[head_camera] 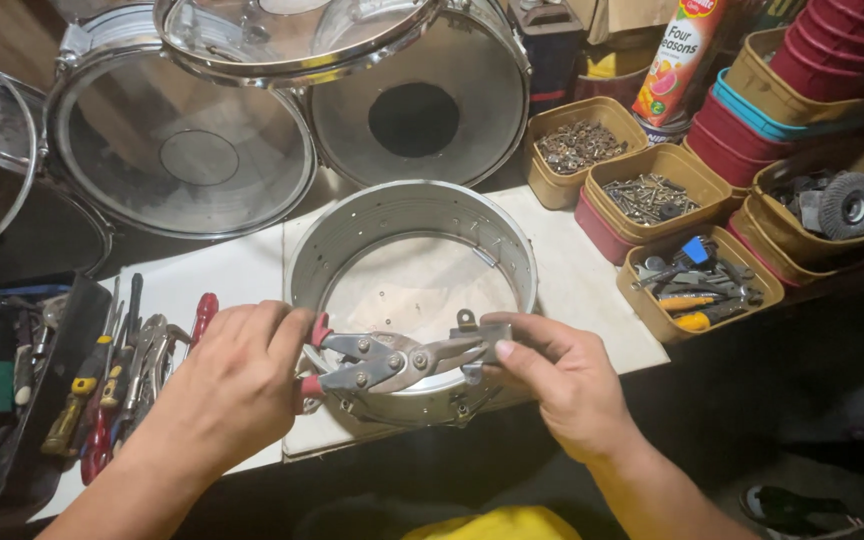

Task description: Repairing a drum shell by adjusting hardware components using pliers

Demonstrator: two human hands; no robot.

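A bare metal drum shell (pixel 372 215) lies flat on a white board (pixel 242 275) in front of me. My left hand (pixel 232 385) grips the red handles of a pair of metal snips (pixel 392 362), whose jaws point right over the shell's near rim. My right hand (pixel 562 380) pinches a small metal lug bracket (pixel 487 335) at the tips of the snips, right at the near rim. Through the shell, a pale sheet shows on the board.
Several drums (pixel 182 150) stand behind the shell. A black tray of screwdrivers and pliers (pixel 102 385) lies at left. Yellow tubs of screws (pixel 577 148), tools (pixel 697 285) and a wire wheel (pixel 850 205) stand at right, beside stacked red tubs (pixel 842 50) and a juice carton (pixel 680 60).
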